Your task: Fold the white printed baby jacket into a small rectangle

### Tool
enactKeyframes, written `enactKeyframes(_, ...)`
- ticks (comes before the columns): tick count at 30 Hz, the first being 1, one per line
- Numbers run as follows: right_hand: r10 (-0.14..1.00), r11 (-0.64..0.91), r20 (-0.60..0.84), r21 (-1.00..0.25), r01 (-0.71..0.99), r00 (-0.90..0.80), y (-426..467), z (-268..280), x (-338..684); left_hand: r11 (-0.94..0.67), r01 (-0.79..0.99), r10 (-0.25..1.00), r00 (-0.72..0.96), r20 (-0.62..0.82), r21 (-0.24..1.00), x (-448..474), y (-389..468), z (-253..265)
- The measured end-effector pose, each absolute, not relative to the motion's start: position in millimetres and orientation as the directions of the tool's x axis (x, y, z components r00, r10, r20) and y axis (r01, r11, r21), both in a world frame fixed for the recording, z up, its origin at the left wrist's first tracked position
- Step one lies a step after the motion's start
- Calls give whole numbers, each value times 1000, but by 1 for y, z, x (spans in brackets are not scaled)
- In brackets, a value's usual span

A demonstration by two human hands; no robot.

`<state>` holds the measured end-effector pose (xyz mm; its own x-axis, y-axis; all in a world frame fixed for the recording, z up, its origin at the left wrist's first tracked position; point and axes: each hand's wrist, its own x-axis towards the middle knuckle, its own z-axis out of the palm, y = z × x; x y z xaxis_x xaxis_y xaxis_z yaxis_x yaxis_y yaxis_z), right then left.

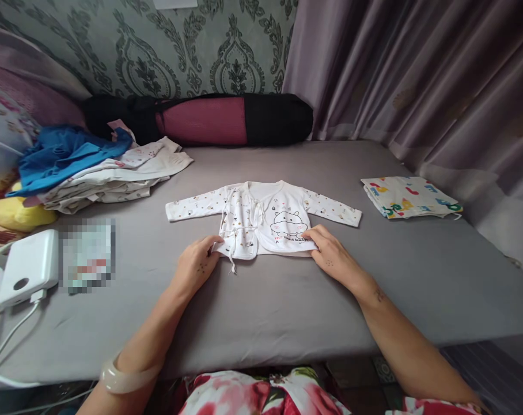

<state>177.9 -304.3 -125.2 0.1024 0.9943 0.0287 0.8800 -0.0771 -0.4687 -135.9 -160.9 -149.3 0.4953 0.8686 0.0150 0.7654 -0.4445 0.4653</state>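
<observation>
A small white baby wrap shirt (pixel 261 216) lies spread out on the grey sheet, its patterned sleeves stretched to both sides. It has side ties and a line-drawn animal on the right panel. My left hand (pixel 198 262) pinches its lower left corner, fingers closed on the hem. At the lower right corner, my right hand (pixel 334 253) grips the hem between thumb and fingers. One tie (pixel 232 262) hangs past the bottom edge beside my left hand.
A folded, brightly printed cloth (pixel 410 197) lies at the right. Stacked clothes (pixel 114 167) sit at the far left, near a yellow plush item (pixel 17 216). A white power device (pixel 30 268) with cables is at the left edge. A long black and maroon bag (pixel 201 121) lies along the wall.
</observation>
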Motion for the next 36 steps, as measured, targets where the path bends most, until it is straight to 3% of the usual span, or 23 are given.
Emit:
enactKeyframes(8,995,-99,-70,-413,905,77,-308,-110,180,-513,727,810,586,-22,456,-138,-166,-134)
enactKeyframes(14,991,-50,-134,-380,923,-1,-311,-78,181,-627,638,741,666,90,447,-134,-175,-102)
enactKeyframes(20,998,55,14,-509,859,-56,-277,-74,130,-555,455,670,741,50,696,-78,-197,-92)
enactKeyframes(23,990,94,-40,-514,853,-133,-258,-88,106,-602,530,707,702,89,597,-59,-199,-111)
enactKeyframes(28,994,45,-71,-391,919,-79,-243,-106,94,-636,664,756,639,144,393,-58,-194,-137)
enactKeyframes(36,992,-43,-126,-183,982,20,-236,-105,91,-564,711,809,577,111,420,-60,-196,-135)
